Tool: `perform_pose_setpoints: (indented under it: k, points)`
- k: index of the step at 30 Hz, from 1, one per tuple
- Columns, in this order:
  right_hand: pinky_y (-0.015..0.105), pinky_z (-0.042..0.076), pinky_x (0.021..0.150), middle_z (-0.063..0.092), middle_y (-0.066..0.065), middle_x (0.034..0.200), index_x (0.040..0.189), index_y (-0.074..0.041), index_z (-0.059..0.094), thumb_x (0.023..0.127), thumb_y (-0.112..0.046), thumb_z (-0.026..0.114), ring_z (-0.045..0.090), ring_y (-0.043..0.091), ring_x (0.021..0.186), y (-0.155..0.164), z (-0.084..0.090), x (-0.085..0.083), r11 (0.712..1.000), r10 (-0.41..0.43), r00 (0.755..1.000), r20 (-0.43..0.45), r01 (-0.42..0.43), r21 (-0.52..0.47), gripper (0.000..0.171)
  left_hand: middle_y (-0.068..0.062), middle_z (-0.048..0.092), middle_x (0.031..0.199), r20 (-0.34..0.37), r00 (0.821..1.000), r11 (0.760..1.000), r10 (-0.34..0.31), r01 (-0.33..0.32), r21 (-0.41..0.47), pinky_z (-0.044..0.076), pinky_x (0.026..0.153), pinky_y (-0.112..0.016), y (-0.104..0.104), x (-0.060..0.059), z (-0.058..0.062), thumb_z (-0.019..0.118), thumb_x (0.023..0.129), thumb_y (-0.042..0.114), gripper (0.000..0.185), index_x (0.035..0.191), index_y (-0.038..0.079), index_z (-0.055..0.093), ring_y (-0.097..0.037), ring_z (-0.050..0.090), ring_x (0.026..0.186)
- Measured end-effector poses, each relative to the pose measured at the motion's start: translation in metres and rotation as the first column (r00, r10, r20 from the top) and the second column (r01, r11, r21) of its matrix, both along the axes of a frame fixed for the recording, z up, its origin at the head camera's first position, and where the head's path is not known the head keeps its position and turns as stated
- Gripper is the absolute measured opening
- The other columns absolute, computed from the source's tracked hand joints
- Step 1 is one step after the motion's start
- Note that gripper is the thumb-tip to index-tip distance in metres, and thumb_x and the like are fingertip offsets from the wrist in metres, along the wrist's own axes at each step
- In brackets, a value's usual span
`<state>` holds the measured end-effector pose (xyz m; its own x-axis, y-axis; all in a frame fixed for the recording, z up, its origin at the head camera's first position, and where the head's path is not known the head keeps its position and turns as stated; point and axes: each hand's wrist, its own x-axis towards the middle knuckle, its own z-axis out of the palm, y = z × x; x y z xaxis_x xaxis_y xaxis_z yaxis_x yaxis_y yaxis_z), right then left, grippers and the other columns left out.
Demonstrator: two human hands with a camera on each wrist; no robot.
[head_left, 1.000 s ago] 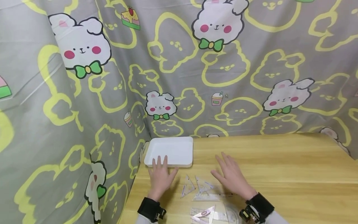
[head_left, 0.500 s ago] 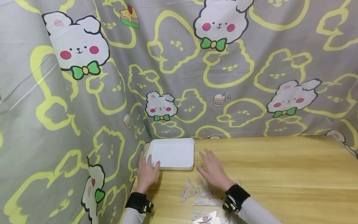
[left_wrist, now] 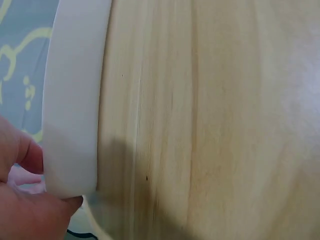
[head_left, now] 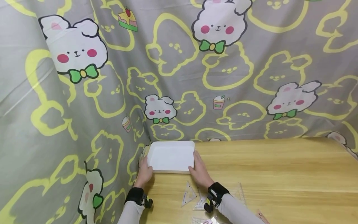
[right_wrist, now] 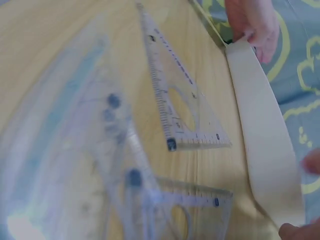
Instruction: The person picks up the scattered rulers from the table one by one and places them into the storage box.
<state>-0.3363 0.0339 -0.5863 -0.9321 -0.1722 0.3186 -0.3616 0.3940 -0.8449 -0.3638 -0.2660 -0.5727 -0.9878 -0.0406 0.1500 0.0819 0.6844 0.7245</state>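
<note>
A white rectangular tray [head_left: 171,156] lies at the far left of the wooden table. My left hand [head_left: 144,171] holds its front left corner, the thumb at the front and a finger behind the side, as the left wrist view shows. At the opposite front corner my right hand [head_left: 200,170] grips the right side, thumb towards the front. In the right wrist view the tray's front wall [right_wrist: 267,135] runs between both hands. Close in front of the tray lies a clear set square [head_left: 189,193].
More clear drawing tools lie near the right forearm, among them a second set square [right_wrist: 200,200] and a ruler [head_left: 197,220]. Some are blurred in the right wrist view. A patterned grey curtain [head_left: 179,77] hangs behind and left of the table [head_left: 279,174].
Both hands have come to the tray: the left moved left to its left side, the right moved left to its right side. Spread fingers have closed on the tray's edges.
</note>
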Motion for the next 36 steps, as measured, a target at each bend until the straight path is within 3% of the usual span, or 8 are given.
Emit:
perform_pose_setpoints:
  k: [5,8,13,18,27,36]
  points:
    - [0.057,0.017,0.125,0.018,0.032,0.168,0.162,0.01,0.011,0.092,0.019,0.043,0.017,0.045,0.156,-0.003,0.0,-0.007,0.984,0.033,0.984,0.177,-0.002,-0.176,0.078,-0.04,0.021,0.163,0.043,0.999,0.997,0.008,-0.011,0.077,0.015,0.124,-0.064,0.004,0.0,0.0,0.036,0.093,-0.01,0.065,0.156,-0.019,0.021,-0.053,0.015,0.154]
    - [0.057,0.015,0.125,0.015,0.03,0.169,0.162,0.01,0.009,0.091,0.018,0.04,0.014,0.044,0.157,-0.002,0.001,-0.009,0.977,0.037,0.967,0.252,0.017,-0.212,0.079,-0.04,0.02,0.163,0.04,0.999,0.994,0.01,-0.014,0.105,0.015,0.124,-0.063,0.008,0.001,0.0,0.033,0.094,-0.011,0.065,0.156,-0.018,0.021,-0.053,0.016,0.154]
    - [0.057,0.015,0.125,0.011,0.032,0.169,0.161,0.012,0.008,0.093,0.015,0.04,0.013,0.046,0.157,0.0,-0.001,-0.01,0.979,0.049,0.959,0.281,0.009,-0.204,0.076,-0.041,0.02,0.162,0.024,0.999,0.987,0.03,-0.034,0.158,0.014,0.124,-0.065,0.012,0.003,-0.001,0.031,0.092,-0.013,0.065,0.156,-0.019,0.021,-0.055,0.015,0.153]
    - [0.056,0.014,0.125,0.009,0.031,0.17,0.162,0.01,0.007,0.096,0.012,0.038,0.011,0.044,0.157,0.005,-0.002,-0.011,0.979,0.042,0.952,0.302,0.021,-0.201,0.073,-0.038,0.015,0.165,0.056,0.998,0.974,0.012,-0.024,0.224,0.011,0.125,-0.063,0.016,0.002,-0.007,0.029,0.094,-0.012,0.066,0.159,-0.016,0.017,-0.053,0.012,0.155]
    - [0.052,0.012,0.126,0.006,0.024,0.172,0.164,0.005,0.007,0.094,0.012,0.036,0.009,0.039,0.159,0.02,-0.005,-0.008,0.955,0.07,0.93,0.361,0.041,-0.292,0.076,-0.039,0.016,0.165,0.063,0.997,0.966,0.042,-0.057,0.254,0.012,0.125,-0.063,0.033,0.005,-0.007,0.028,0.092,-0.014,0.068,0.159,-0.015,0.017,-0.053,0.013,0.154]
    - [0.054,0.011,0.126,0.007,0.027,0.172,0.163,0.007,0.008,0.095,0.012,0.037,0.009,0.042,0.159,0.049,-0.006,-0.004,0.966,0.044,0.935,0.352,0.049,-0.252,0.074,-0.037,0.013,0.166,0.079,0.997,0.968,0.018,-0.037,0.25,0.012,0.125,-0.062,0.06,0.009,-0.011,0.03,0.092,-0.014,0.07,0.161,-0.013,0.014,-0.051,0.012,0.156]
